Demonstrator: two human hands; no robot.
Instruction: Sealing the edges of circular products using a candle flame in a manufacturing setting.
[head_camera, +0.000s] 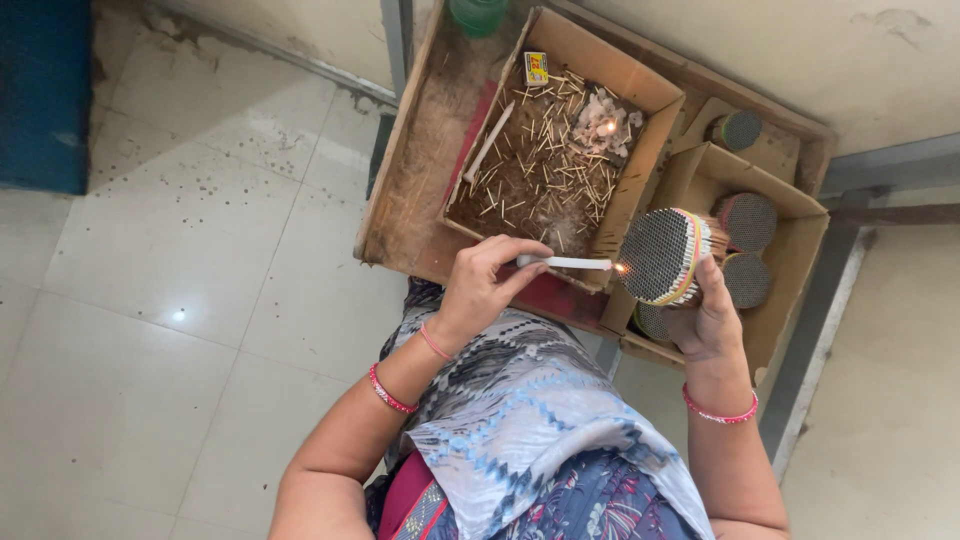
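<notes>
The thin white taper with a small flame at its tip (565, 263) lay level, its lit end touching the dark face of the round bundle of packed sticks (662, 256). That bundle was held just above the near edge of the right-hand brown cardboard box (792, 235), tilted so its flat dotted face turned toward the flame.

Left hand (487, 280) – fingers curled, thumb and forefinger pinching the taper's far end. Right hand (712, 318) gripped the bundle from below and behind; fingers wrapped round it, mostly hidden, so exact spread could not be told. Pink bangles on both wrists.

Right-hand box also held more round dark-faced stick bundles (748, 220), standing close together, one just beside the held bundle.

Left of it, the larger open cardboard box (662, 110) was full of loose scattered matchsticks (540, 170) – plus a second pale taper (489, 142) lying slanted, a small yellow matchbox (536, 67) near the far wall, and a burning candle stub in pooled wax (605, 128).

Both boxes sat in a worn wooden tray (410, 160) on a metal frame, above a pale tiled floor (170, 300).
</notes>
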